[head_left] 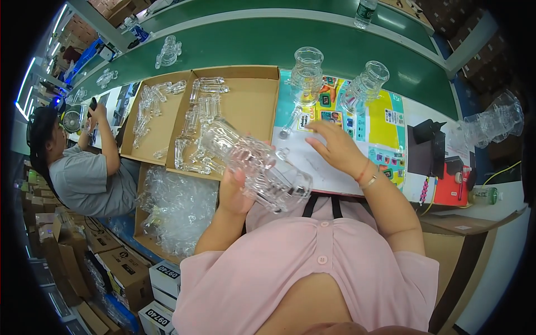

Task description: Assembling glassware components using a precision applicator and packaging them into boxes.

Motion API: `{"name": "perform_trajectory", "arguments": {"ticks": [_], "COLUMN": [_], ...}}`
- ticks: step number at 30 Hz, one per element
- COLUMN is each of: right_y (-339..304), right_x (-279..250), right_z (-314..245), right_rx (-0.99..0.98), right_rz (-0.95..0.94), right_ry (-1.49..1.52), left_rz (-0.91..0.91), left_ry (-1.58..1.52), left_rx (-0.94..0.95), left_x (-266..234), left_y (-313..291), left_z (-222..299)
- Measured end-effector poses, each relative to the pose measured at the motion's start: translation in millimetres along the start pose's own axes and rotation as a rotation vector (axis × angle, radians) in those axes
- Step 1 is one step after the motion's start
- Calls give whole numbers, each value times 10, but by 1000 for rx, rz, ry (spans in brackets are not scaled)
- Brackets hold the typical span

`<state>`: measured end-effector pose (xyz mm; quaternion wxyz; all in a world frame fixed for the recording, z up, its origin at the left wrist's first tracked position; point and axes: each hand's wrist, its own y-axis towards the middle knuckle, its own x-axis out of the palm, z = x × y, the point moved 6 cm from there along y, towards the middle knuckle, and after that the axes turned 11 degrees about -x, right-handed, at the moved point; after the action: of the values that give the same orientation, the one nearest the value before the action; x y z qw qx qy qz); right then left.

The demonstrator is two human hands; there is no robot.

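My left hand (237,190) is wrapped round a large clear glass vessel (254,162) with a wide tubular neck and a bulbous, many-armed body. It tilts over the table's front edge, its neck toward the cardboard trays. My right hand (340,146) hovers over the printed sheet (385,159), thumb and fingers apart, holding nothing. Close to its fingertips, a small clear glass tube piece (290,123) lies on the sheet. Two similar glass vessels, a left one (307,78) and a right one (365,86), stand upright behind it.
Cardboard trays (245,86) of small glass tubes stand at left, above a box of plastic-wrapped pieces (178,206). More glass vessels (494,123) are at far right, near a black folded stand (427,145). A co-worker (84,167) sits at left. A bottle (364,14) stands at the back.
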<state>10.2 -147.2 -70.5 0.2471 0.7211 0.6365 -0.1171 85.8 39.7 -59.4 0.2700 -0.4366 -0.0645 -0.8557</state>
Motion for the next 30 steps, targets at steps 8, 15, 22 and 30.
{"name": "perform_trajectory", "arguments": {"ticks": [8, 15, 22, 30], "right_y": [429, 540, 404, -154], "right_x": [288, 147, 224, -47], "right_z": [68, 455, 517, -95], "right_rx": [-61, 299, 220, 145], "right_rz": [75, 174, 69, 224], "right_ry": [-743, -792, -704, 782], "left_rz": [53, 91, 56, 12], "left_ry": [356, 216, 297, 189], "left_rx": [107, 112, 165, 21], "left_x": [-9, 110, 143, 268], "left_y": [-67, -6, 9, 73], "left_z": [163, 121, 141, 66]}}
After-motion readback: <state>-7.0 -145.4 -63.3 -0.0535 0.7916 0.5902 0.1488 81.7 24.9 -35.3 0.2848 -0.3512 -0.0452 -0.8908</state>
